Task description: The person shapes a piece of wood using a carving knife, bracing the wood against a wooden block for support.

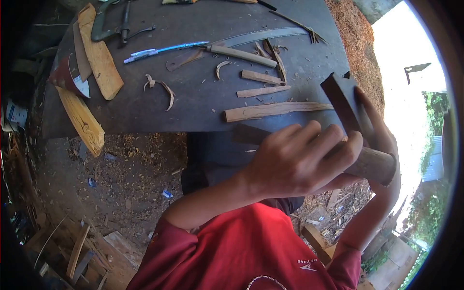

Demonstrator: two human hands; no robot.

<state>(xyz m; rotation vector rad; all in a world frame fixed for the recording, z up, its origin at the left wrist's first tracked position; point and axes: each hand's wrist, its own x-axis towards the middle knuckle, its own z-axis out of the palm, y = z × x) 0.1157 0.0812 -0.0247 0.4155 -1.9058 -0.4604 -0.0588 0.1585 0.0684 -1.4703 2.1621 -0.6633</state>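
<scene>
- Head view: the left hand [299, 162] is closed around the round wooden handle [374, 166] of a dark-bladed tool [340, 99]. Its fingers [333, 140] are curled tight over the handle, just below where the blade begins.
- The right hand [379, 133] sits behind the tool. Its fingers lie stretched along the back of the blade rather than wrapped round it. Whether the palm grips the handle is hidden.
- The tool is held tilted, blade uppermost, just off the near right edge of the table [193, 108]. It is close above the end of a long wood strip [275, 110].
- To my eye, the left grip should stay firm and near the blade for control. The right fingers are best kept on the blunt back, clear of any edge.
- Shorter wood strips [261, 77] and curled shavings [162, 87] lie near the long strip, and brushing them aside would likely give steadier footing for the work.
- A blue pen [164, 49] and a pale plank [99, 55] lie well apart to the left, out of the way.
</scene>
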